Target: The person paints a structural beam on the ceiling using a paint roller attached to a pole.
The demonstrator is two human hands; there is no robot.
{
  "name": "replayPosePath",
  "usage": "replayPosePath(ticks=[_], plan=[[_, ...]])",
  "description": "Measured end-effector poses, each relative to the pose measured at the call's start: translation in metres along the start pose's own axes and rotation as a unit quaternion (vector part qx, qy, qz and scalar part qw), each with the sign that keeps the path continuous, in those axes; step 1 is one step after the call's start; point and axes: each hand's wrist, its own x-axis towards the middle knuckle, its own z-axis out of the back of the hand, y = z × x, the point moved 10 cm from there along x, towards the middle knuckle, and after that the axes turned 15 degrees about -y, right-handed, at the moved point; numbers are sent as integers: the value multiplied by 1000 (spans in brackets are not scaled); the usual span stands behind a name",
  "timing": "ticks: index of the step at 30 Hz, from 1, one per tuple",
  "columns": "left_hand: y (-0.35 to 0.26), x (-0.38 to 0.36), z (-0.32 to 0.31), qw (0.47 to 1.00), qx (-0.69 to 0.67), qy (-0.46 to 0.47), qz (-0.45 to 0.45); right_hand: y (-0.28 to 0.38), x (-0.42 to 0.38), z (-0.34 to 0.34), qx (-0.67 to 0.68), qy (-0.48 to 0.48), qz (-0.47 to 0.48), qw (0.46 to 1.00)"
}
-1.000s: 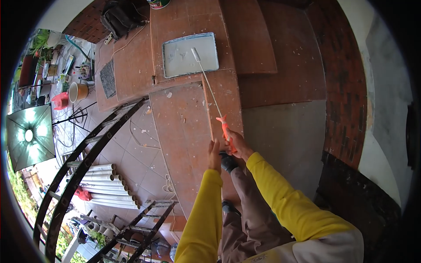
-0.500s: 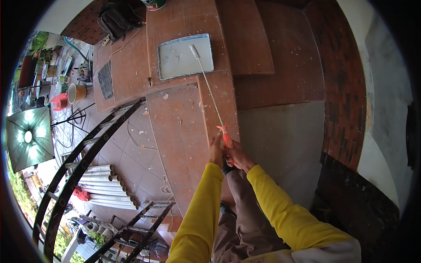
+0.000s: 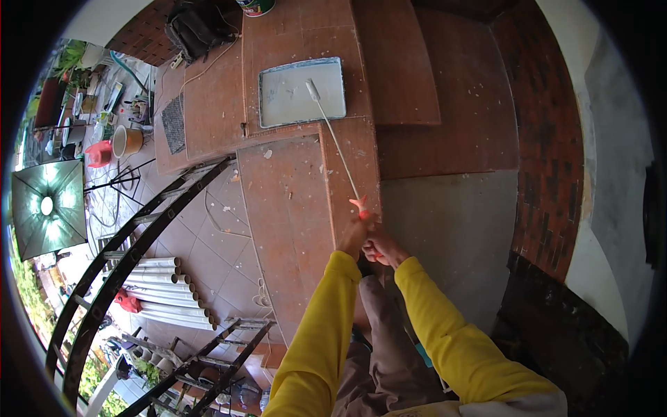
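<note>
One roller pole [image 3: 335, 142], head away

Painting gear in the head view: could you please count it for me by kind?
Long-handled paint roller with orange grip: 1
Rectangular paint tray holding white paint: 1
Round paint can, cut off at the top edge: 1
Total: 3

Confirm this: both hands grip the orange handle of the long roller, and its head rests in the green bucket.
Not quite. In the head view, both hands grip the roller, but its head rests in the paint tray, not a bucket.
</note>
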Motion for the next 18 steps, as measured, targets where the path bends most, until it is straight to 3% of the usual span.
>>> replayPosePath(ticks=[1, 3, 6, 7, 9, 10, 12, 14, 16, 18], plan=[[-1, -9, -1, 997, -65, 41, 10, 2, -2, 1, 40, 11, -13, 999], [26, 9, 37, 976, -174, -119, 62, -3, -14, 5, 30, -12, -15, 999], [38, 20, 50, 956, -203, -203, 65, -3, -9, 9, 8, -40, -1, 999], [31, 14, 24, 990, -112, -73, 43, -4, -4, 8, -2, -46, 1, 999], [3, -28, 1, 994, -104, 33, -20, -3, 1, 4, 35, -34, -27, 998], [7, -22, 24, 986, -136, -94, -4, -1, -3, 2, 29, -35, -15, 999], [17, -23, 67, 919, -198, -340, 28, 6, -8, 1, 11, -37, 11, 999], [21, -15, 20, 968, -218, -73, 96, 1, -3, 2, -24, -41, 14, 999], [32, -13, 8, 973, -214, 12, 85, -1, -4, -3, -29, -31, 13, 999], [37, 1, 17, 977, -198, -85, 0, 8, -11, -2, -5, -14, 13, 1000]])
